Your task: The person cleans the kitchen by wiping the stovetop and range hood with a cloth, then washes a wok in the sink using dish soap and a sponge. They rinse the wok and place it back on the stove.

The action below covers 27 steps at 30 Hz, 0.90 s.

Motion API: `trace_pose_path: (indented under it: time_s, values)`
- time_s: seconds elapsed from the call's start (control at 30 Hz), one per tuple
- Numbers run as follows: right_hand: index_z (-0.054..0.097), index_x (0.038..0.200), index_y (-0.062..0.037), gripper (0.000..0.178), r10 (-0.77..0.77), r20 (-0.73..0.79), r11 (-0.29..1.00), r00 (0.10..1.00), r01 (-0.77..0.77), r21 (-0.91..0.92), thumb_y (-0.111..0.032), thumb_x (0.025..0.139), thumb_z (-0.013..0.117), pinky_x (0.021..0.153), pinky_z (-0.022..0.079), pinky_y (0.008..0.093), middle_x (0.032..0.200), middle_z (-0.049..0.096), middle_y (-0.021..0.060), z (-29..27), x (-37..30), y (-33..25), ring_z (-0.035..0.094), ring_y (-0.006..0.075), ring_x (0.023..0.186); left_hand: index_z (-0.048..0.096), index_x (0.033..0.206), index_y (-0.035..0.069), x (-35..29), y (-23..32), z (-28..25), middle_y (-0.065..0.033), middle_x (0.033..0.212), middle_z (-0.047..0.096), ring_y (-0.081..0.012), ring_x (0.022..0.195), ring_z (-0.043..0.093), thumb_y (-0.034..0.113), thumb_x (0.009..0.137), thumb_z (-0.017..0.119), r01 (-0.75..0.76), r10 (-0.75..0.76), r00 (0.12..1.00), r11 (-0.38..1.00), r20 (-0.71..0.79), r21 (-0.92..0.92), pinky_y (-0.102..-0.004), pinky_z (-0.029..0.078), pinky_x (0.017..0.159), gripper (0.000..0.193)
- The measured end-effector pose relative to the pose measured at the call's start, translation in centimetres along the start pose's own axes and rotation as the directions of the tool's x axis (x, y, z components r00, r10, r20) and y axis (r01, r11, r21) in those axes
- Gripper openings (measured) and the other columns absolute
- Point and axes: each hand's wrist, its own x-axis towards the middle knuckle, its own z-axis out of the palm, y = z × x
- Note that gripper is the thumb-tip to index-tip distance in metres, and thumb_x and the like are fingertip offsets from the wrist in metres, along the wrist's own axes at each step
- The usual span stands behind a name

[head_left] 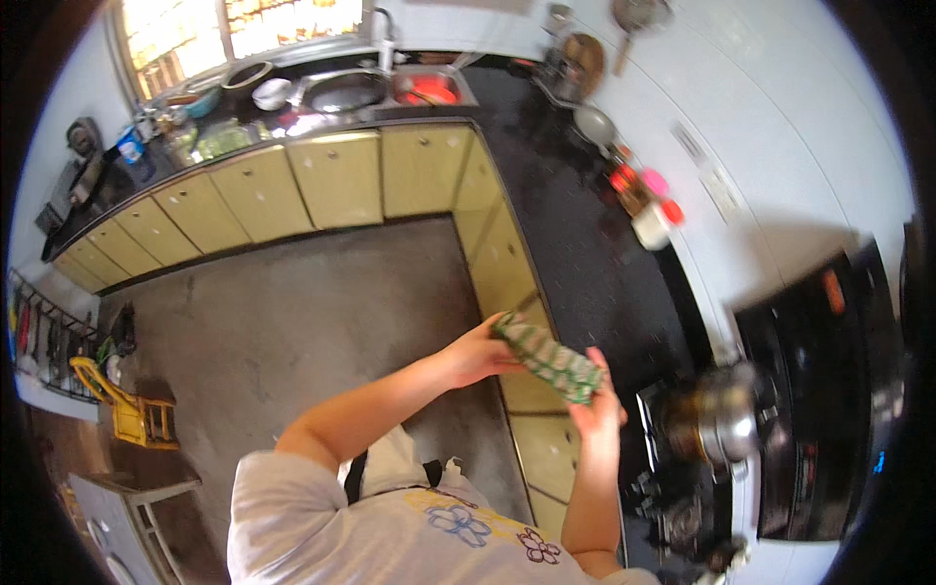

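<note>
A long green-and-white patterned bundle [549,357] is stretched between my two hands, in front of my body and over the edge of the dark counter. It is slightly blurred, and I cannot tell whether it is a packet or a folded cloth. My left hand [480,353] is closed on its left end. Around the right end my right hand [599,405] is closed, with the thumb side up. A steel pot [717,419] stands on the stove to the right of my right hand.
The black counter [575,234] runs along the right wall, with a red-lidded white jar [655,226] and a strainer-like pan [593,125]. Far off are a sink holding a red basin [429,90] and a wok [343,90]. A yellow chair [141,414] stands at left.
</note>
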Motion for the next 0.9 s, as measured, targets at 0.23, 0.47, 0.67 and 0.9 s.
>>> trace_pose_path:
  time_s: [0.23,0.47,0.67,0.9]
  values:
    - [0.057,0.106,-0.0032,0.018,0.497,0.226,0.863,0.838,-0.503,-0.034,-0.005,0.09,0.049,0.093,0.047,0.0454,0.115,0.057,0.0132,19.2,18.8,16.3,0.056,0.028,0.107,0.049,0.119,0.011,-6.5,18.6,-14.3,-0.0068,0.116,0.062,-0.021,0.106,0.061,0.018,0.094,0.056,-0.248,0.273,0.82,0.962,-0.504,0.117,-0.0389,0.052,0.091,0.028]
    - [0.048,0.121,-0.0007,0.033,0.351,0.059,0.815,0.935,-0.274,-0.51,-0.016,0.093,0.054,0.09,0.048,0.0416,0.115,0.056,0.0115,33.2,33.1,19.9,0.058,0.0261,0.102,0.055,0.115,0.015,1.6,31.0,-23.2,0.0027,0.103,0.061,-0.0093,0.091,0.058,0.039,0.09,0.06,-0.188,0.267,0.607,0.963,-0.748,0.192,-0.0295,0.047,0.077,0.035]
    - [0.046,0.126,-0.0025,0.041,0.27,0.144,0.377,0.952,0.033,-0.926,-0.027,0.095,0.055,0.09,0.042,0.0401,0.123,0.054,0.0124,39.5,52.2,25.4,0.053,0.0288,0.11,0.055,0.11,0.012,9.9,38.7,-31.1,-0.0006,0.096,0.06,-0.0134,0.081,0.056,0.042,0.088,0.062,-0.335,0.228,0.38,0.937,-0.896,0.097,-0.0304,0.047,0.067,0.038]
    - [0.046,0.115,-0.0066,0.029,0.182,0.59,0.144,0.786,0.573,-0.807,-0.027,0.095,0.051,0.074,0.046,0.0478,0.096,0.063,0.0246,51.1,69.7,34.7,0.06,0.0445,0.09,0.049,0.119,0.004,14.0,55.1,-39.3,-0.0089,0.107,0.058,-0.0193,0.087,0.062,0.027,0.092,0.06,-0.357,0.386,0.202,0.885,-0.9,0.299,-0.0302,0.057,0.072,0.037]
